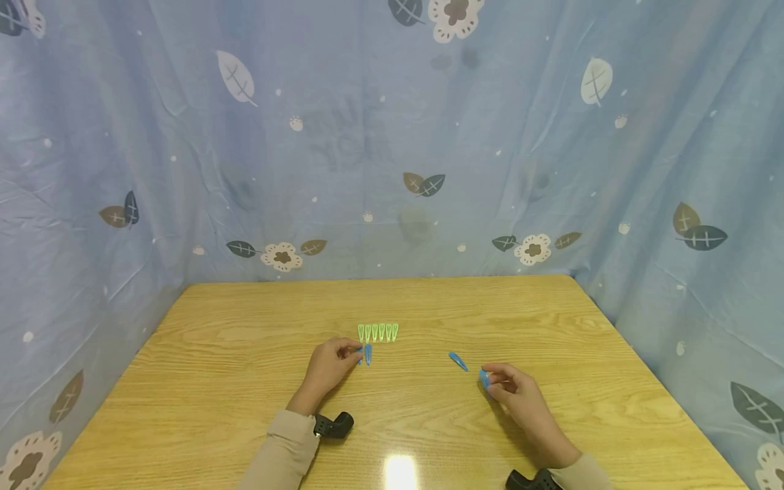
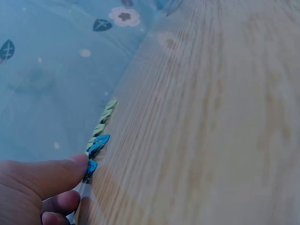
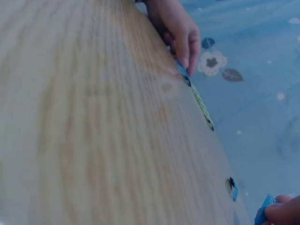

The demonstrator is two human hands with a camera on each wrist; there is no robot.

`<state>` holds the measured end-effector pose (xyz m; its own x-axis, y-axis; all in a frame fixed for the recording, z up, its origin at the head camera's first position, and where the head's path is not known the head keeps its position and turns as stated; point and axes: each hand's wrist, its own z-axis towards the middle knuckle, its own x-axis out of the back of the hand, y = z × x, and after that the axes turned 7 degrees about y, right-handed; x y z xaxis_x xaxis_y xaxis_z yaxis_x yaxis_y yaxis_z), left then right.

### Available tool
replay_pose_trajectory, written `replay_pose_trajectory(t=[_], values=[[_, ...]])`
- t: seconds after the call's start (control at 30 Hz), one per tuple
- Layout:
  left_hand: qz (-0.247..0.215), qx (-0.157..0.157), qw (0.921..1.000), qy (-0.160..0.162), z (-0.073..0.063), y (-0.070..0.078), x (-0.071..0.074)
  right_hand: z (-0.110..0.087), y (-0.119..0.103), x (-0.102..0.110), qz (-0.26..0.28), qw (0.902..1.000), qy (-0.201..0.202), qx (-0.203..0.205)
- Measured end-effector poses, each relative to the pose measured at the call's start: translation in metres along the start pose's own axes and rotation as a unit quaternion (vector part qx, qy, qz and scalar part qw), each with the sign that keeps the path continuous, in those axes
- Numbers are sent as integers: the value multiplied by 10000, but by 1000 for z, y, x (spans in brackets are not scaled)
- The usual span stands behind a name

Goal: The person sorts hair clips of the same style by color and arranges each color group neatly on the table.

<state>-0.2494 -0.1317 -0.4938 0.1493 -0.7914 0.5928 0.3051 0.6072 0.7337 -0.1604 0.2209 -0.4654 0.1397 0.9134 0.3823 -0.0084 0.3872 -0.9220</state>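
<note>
My left hand (image 1: 331, 365) pinches a blue snap hair clip (image 2: 92, 167) between thumb and fingers, low at the table. Just to its right lies another blue hair clip (image 1: 368, 354). Right above them runs a row of several green hair clips (image 1: 378, 333), side by side with their narrow ends toward me. My right hand (image 1: 517, 395) holds blue hair clips (image 1: 485, 379) between thumb and fingertips; how many cannot be told. A single blue hair clip (image 1: 458, 361) lies slanted on the table, left of that hand.
All this is on a wooden table (image 1: 275, 306) with a light reflection near its front edge. A blue curtain (image 1: 343, 150) with leaves and flowers hangs behind and at both sides. Black wrist cameras (image 1: 334, 425) are strapped to both wrists.
</note>
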Motion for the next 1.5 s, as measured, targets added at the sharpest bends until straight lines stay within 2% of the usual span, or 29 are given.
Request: replay_pose_trajectory(t=[0.23, 0.57, 0.8, 1.17, 1.27, 1.37, 1.5], values=[[36, 20, 10000, 3, -1, -1, 0, 6, -7, -16, 174, 9985, -300, 412], [-33, -20, 10000, -23, 0, -1, 0, 26, -26, -57, 333, 9961, -648, 505], [-32, -2, 10000, -45, 0, 0, 0, 35, -36, -90, 824, 9907, -985, 458], [-23, 63, 10000, -28, 0, -1, 1, 46, -51, -133, 1276, 9867, -907, 436], [-43, 76, 10000, -32, 0, -2, 0, 43, -67, -140, 1068, 9895, -786, 570], [-92, 90, 9999, -40, 0, -1, 0, 48, -63, -150, 792, 9922, -662, 694], [-95, 51, 9999, -48, 0, -1, 1, 61, -47, -165, 533, 9939, -555, 789]])
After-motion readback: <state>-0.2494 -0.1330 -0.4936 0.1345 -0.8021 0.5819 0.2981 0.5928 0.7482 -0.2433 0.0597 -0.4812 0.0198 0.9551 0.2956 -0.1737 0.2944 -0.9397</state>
